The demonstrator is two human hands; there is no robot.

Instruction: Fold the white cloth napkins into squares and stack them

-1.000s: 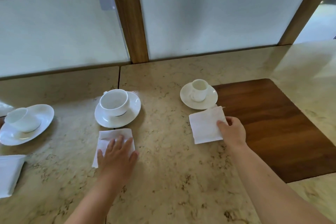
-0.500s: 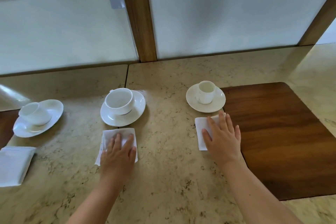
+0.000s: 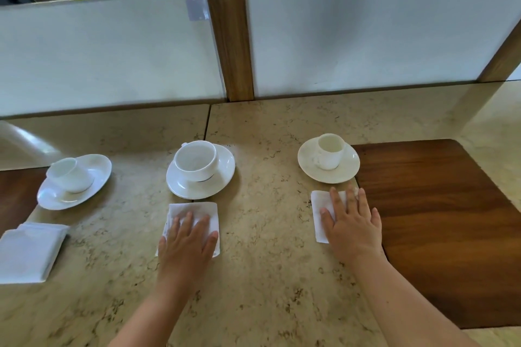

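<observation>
Three white folded napkins lie on the beige stone counter. My left hand [image 3: 187, 242] presses flat, fingers spread, on the middle napkin [image 3: 194, 213] in front of the large cup. My right hand [image 3: 352, 227] lies flat on the right napkin [image 3: 320, 211], covering most of it, beside the edge of the wooden inlay. A third folded napkin [image 3: 28, 252] rests untouched at the far left. Neither hand grips anything.
Three white cups on saucers stand behind the napkins: left [image 3: 74, 179], middle [image 3: 200, 169], right [image 3: 328, 159]. A dark wooden inlay [image 3: 439, 220] fills the counter's right side. A frosted glass wall with a wooden post [image 3: 228, 36] closes the back.
My right hand went from pinching the right napkin's edge to lying flat on top of it. My left hand stayed pressed on the middle napkin. The view shifted slightly.
</observation>
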